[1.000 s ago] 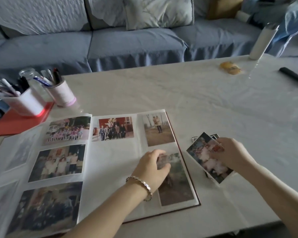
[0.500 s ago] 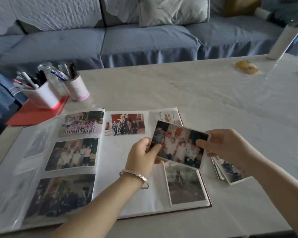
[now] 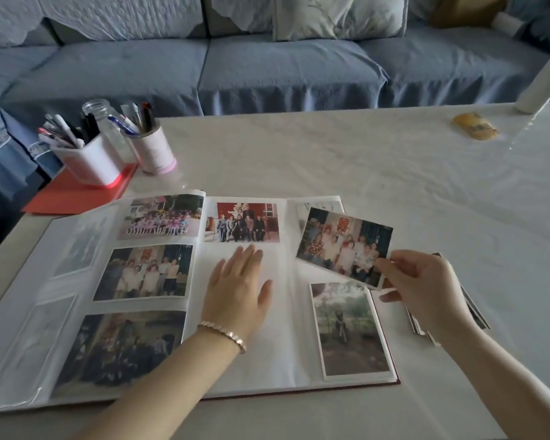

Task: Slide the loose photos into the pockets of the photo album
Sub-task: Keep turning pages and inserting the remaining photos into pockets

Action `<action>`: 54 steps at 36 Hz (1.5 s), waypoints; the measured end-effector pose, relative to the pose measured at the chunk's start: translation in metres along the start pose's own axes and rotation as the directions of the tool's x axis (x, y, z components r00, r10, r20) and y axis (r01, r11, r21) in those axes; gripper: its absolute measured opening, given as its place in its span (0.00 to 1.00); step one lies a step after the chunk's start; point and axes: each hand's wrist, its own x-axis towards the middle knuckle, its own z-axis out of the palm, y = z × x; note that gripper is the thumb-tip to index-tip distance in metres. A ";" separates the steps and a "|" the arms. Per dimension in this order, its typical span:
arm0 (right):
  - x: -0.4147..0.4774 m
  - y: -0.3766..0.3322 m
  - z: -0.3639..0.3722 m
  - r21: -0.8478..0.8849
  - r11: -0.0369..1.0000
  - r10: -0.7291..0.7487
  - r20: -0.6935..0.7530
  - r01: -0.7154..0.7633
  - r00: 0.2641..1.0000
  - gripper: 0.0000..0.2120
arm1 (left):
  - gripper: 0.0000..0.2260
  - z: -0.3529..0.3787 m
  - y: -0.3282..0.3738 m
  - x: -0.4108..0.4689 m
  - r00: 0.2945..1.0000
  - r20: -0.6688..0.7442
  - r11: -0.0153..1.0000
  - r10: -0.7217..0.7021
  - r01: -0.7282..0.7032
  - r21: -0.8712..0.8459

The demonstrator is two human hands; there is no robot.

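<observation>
On my feed the photo album [image 3: 292,344] lies open on the near left of the table [image 3: 331,160]. My left hand [image 3: 235,290] lies flat on its right page. My right hand [image 3: 426,290] holds a loose photo [image 3: 340,242] over that page's far right corner. Beside the album, under that wrist, lies what I take for the photo stack [image 3: 480,319]. Pen holders [image 3: 89,160] stand behind the album at left, and the sofa [image 3: 267,68] is beyond the table.

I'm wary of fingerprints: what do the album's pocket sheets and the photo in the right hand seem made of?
Pocket sheets: apparently thin clear plastic film over white pages; soft glare and wrinkles at the left edge. Held photo: likely stiff photo paper; flat though the right hand pinches one corner.
</observation>
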 end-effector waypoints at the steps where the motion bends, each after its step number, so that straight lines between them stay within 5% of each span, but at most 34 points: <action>1: 0.000 0.000 0.001 -0.038 0.999 -0.034 -0.015 0.034 0.999 0.12 | 0.26 0.006 -0.004 -0.003 0.999 0.031 0.996 -0.014 0.011 0.093; 7: -0.007 -0.003 0.009 -0.298 0.937 -0.197 -0.012 0.185 0.980 0.07 | 0.34 0.027 -0.016 -0.015 0.988 0.114 0.976 -0.109 0.084 0.200; 12: -0.007 -0.006 0.017 -0.365 0.916 -0.150 0.080 0.169 0.985 0.10 | 0.33 0.034 -0.020 -0.016 0.993 0.087 0.975 -0.086 0.066 0.211; 19: -0.002 -0.004 0.020 -0.312 0.948 0.006 0.226 0.066 0.974 0.09 | 0.33 0.037 -0.023 -0.015 0.997 0.037 0.980 -0.075 0.067 0.185; 28: 0.028 0.004 0.027 -0.255 0.947 0.292 0.420 -0.197 0.859 0.08 | 0.40 0.039 -0.020 -0.018 0.997 0.055 0.985 -0.047 0.038 0.169; 37: 0.037 -0.006 0.062 -0.263 0.964 0.166 0.530 -0.024 0.832 0.07 | 0.31 0.037 -0.021 -0.016 0.997 0.044 0.983 -0.065 0.057 0.174; 47: 0.026 -0.014 0.089 -0.288 0.958 0.163 0.546 0.002 0.822 0.08 | 0.34 0.030 -0.018 -0.017 0.990 0.121 0.982 -0.079 0.056 0.180; 54: 0.022 -0.006 0.085 -0.316 0.944 0.014 0.340 0.100 0.940 0.06 | 0.30 0.003 -0.012 -0.017 0.980 0.179 0.934 -0.084 0.015 0.357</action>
